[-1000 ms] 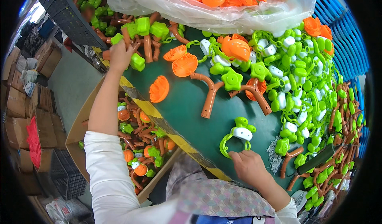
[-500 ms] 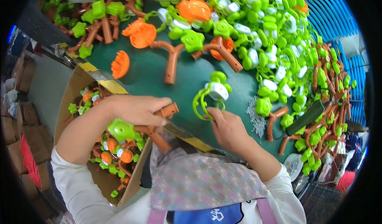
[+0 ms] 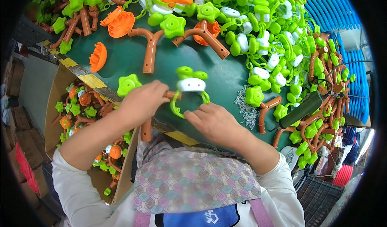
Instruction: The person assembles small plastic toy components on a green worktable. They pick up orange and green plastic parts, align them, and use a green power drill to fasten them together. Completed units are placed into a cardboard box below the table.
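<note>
My left hand [image 3: 146, 100] is closed around a brown forked plastic branch [image 3: 146, 131]. One arm of the branch points down below the hand, and another sticks out to the right. A green star-shaped knob [image 3: 128, 84] shows at the far side of that hand. My right hand [image 3: 213, 123] pinches the green ring of a green-and-white toy piece [image 3: 191, 84]. The branch's right end meets the left side of this ring; whether it passes through, I cannot tell. Both parts are held over the near edge of the green table [image 3: 121, 57].
Green-and-white pieces [image 3: 262, 37] heap up at the back right, beside small screws [image 3: 246, 108]. A dark green screwdriver [image 3: 302, 111] hangs at the right by more branches. Orange shells [image 3: 98, 57] lie back left. A cardboard box [image 3: 54, 126] of finished-looking toys stands lower left.
My left hand has lifted and turned the branch, bringing it over the table edge. My right hand has moved left, and the ring now meets the branch's end. The whole view has shifted.
</note>
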Tool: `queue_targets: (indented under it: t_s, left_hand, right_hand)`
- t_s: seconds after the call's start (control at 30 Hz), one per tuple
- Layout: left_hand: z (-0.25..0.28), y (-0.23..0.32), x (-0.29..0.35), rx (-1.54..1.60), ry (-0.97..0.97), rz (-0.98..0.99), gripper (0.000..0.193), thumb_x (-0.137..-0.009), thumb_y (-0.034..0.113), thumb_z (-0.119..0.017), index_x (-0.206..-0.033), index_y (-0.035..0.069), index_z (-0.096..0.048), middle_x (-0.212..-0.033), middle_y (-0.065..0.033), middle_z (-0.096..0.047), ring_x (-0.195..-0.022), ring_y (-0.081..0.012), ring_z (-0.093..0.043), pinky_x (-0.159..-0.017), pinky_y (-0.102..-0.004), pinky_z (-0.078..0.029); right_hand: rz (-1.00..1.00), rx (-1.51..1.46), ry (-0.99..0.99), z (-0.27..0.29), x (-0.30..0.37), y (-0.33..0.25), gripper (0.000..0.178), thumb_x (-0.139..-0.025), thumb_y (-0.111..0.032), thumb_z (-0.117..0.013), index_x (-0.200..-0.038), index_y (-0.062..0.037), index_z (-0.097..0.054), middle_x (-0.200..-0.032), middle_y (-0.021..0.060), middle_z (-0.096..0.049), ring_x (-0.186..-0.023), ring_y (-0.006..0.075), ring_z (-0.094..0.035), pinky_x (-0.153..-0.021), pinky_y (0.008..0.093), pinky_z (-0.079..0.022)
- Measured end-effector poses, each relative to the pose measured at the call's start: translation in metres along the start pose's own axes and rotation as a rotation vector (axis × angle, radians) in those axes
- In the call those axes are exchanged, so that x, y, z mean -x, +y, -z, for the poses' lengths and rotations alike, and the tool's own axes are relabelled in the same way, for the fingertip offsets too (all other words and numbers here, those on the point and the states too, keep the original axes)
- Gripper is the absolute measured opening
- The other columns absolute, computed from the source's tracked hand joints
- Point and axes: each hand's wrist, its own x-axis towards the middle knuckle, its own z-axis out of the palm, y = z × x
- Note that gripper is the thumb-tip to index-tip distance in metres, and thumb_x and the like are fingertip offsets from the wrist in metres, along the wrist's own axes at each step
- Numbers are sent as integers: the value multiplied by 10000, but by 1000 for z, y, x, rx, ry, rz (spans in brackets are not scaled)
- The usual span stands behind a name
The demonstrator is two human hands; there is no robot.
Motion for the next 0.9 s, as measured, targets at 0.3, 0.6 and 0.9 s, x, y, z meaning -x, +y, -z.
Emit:
queue_targets:
  t_s: [0.3,0.6,0.9]
  left_hand:
    - [-28,20,9,-13,222,-396,404,-698,110,-748,-1079,76,-622,-1020,-92,-588,-1019,-284,-585,-971,-482,-439]
    - [-31,20,-2,-99,180,-460,230,-735,204,-751,-876,82,-616,-975,-58,-613,-1021,-240,-606,-967,-472,-451]
    - [11,41,-7,576,812,-160,570,-835,143,-827,-1338,62,-572,-1355,-183,-497,-1055,-276,-634,-820,-379,-583]
  right_hand:
    - [56,-602,-209,39,-61,41,196,-895,-240,-691,-902,-48,-655,-837,140,-693,-775,373,-662,-657,471,-520]
    - [-335,182,84,-21,-251,88,178,-914,-191,-645,-1033,-59,-647,-893,113,-700,-880,339,-680,-751,440,-533]
    - [-186,-810,24,87,-78,47,355,-987,-180,-630,-1315,-47,-613,-906,67,-679,-729,173,-628,-682,325,-512]
